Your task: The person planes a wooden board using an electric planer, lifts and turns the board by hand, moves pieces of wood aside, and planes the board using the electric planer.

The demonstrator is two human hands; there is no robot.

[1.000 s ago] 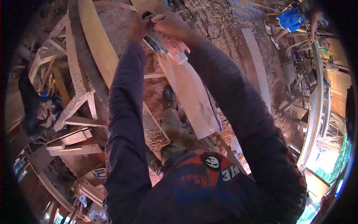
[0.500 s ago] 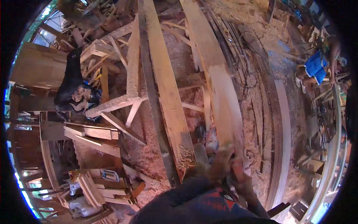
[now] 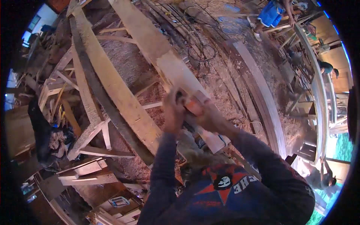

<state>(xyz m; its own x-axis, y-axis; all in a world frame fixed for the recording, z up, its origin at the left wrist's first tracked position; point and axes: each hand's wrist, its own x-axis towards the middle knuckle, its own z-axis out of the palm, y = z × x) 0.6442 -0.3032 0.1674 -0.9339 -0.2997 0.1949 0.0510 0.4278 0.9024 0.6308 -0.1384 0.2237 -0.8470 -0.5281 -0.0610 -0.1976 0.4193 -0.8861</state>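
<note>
Head view: the left hand (image 3: pixel 173 111) and right hand (image 3: pixel 205 114) are together near the centre of the frame, both closed around a tool (image 3: pixel 194 107) with an orange part. Motion blur and the fingers hide much of its shape. The tool is over a board (image 3: pixel 175 66) that slants from the top of the frame, left of centre, down to just below the hands. Part of the board's face is paler than the rest.

To its left, a yellow plank (image 3: pixel 116 75) runs beside a dark beam (image 3: pixel 98 84). Farther left is a wooden frame (image 3: pixel 87 138), with a black object (image 3: pixel 42 131) at the left edge. Offcuts (image 3: pixel 88 176) lie at lower left, near a small metal frame (image 3: pixel 119 201).

Right of the board, a cable (image 3: pixel 202 59) loops over the ground, and a grey plank (image 3: pixel 258 88) lies beyond it. A person in blue shorts (image 3: pixel 270 15) is at upper right, touching a long beam (image 3: pixel 318 90). Another person (image 3: pixel 327 68) is at the right, and a third (image 3: pixel 321 179) at lower right.
</note>
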